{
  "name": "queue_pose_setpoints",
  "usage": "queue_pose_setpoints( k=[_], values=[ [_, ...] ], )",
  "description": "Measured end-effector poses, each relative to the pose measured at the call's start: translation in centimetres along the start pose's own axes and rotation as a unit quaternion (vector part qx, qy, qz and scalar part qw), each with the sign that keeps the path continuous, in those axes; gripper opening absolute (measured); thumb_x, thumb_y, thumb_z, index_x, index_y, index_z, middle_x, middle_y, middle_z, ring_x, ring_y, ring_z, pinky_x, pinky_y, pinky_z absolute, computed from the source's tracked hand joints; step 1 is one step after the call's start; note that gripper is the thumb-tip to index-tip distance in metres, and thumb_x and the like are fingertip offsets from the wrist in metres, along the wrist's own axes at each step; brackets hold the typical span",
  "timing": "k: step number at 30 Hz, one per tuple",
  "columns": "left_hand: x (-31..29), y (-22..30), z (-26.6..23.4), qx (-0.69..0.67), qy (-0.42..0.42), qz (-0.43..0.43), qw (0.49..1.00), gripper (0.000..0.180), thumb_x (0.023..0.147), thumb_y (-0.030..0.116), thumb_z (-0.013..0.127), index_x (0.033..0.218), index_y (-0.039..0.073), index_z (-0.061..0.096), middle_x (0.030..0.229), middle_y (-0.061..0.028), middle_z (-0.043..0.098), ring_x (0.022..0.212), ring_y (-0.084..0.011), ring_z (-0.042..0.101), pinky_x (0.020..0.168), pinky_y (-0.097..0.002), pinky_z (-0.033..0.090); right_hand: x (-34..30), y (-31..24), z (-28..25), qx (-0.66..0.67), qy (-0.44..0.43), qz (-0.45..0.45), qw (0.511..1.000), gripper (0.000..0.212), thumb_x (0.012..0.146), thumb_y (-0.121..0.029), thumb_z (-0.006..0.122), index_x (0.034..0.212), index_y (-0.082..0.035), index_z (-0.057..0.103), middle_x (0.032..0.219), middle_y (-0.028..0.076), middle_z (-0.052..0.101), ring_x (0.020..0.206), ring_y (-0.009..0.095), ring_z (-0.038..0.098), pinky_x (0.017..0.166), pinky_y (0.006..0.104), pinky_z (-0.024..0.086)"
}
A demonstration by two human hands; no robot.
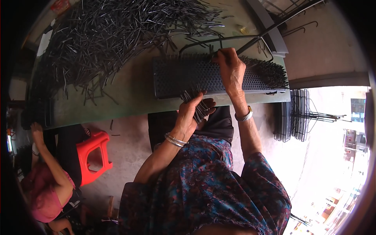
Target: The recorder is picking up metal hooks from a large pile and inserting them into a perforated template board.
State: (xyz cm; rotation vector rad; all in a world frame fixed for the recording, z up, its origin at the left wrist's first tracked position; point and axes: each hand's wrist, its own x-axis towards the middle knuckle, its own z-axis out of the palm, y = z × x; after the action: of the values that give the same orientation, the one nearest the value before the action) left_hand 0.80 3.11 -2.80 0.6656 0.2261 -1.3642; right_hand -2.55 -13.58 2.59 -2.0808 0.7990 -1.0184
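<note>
My left hand (192, 111) is closed around a bundle of thin black sticks (200, 110), just off the table's near edge. Above a dark perforated tray (188, 74) my right hand (232, 68) is pinched at the tray's far side. Its fingertips are dark and blurred, so what they hold, if anything, is not clear. Many short black sticks (270, 72) stand upright in the tray's holes at its right end and along the far edge. The middle holes show bare.
A big heap of loose black sticks (105, 35) covers the table's (129, 103) far left. Black metal rods (282, 23) cross behind the tray. A co-worker (51, 184) sits at the left, by a red stool (94, 156). Wire racks (297, 113) stand to the right.
</note>
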Motion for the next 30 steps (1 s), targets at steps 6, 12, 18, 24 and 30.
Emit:
queue_pose_setpoints(
  k=[6,12,18,24,30],
  values=[
    [-0.3,-0.4,-0.3,-0.018,0.036,0.01,0.999,0.023,0.095,0.017,0.057,0.11,0.0,0.059,0.097,-0.0192,0.068,0.091,-0.0291,0.068,0.082,-0.0416,0.057,0.0,0.0,0.2,-0.036,-0.015,-0.029,0.999,0.005,0.091,-0.004,0.058,0.094,0.0,0.057,0.076,0.013,0.067,0.068,0.02,0.07,0.059,0.0285,0.051],
    [-1.0,0.0,0.5,0.006,0.062,0.013,0.998,0.022,0.095,0.02,0.058,0.107,0.002,0.061,0.091,-0.0138,0.068,0.081,-0.023,0.067,0.076,-0.037,0.057,0.2,1.7,0.2,-0.157,-0.047,-0.086,0.983,0.009,0.088,-0.012,0.064,0.095,-0.006,0.065,0.08,0.007,0.065,0.07,0.02,0.066,0.063,0.0292,0.05],
    [-1.2,0.3,0.4,0.039,0.049,0.035,0.997,0.026,0.095,0.025,0.06,0.109,0.003,0.061,0.082,-0.0087,0.066,0.066,-0.0138,0.057,0.059,-0.029,0.049,0.6,1.2,0.8,-0.22,-0.043,-0.097,0.97,0.013,0.086,-0.021,0.068,0.095,-0.012,0.07,0.087,0.007,0.058,0.074,0.023,0.062,0.063,0.0357,0.048],
    [-1.3,0.3,0.5,0.069,0.043,0.063,0.995,0.026,0.095,0.025,0.06,0.11,0.003,0.06,0.081,-0.0087,0.066,0.062,-0.0125,0.054,0.056,-0.0277,0.047,-0.3,1.6,1.0,-0.257,-0.041,-0.125,0.957,0.017,0.085,-0.023,0.069,0.1,-0.016,0.073,0.092,0.007,0.059,0.078,0.026,0.062,0.064,0.0362,0.049],
    [-1.5,0.7,0.7,0.046,0.043,0.081,0.995,0.02,0.091,0.021,0.065,0.101,0.003,0.065,0.082,-0.0111,0.069,0.058,-0.012,0.058,0.05,-0.0248,0.047,-1.5,-0.4,-1.0,-0.028,-0.14,0.02,0.99,0.028,0.088,-0.023,0.068,0.109,-0.004,0.069,0.083,0.006,0.063,0.07,0.013,0.061,0.062,0.0281,0.048]
  ],
)
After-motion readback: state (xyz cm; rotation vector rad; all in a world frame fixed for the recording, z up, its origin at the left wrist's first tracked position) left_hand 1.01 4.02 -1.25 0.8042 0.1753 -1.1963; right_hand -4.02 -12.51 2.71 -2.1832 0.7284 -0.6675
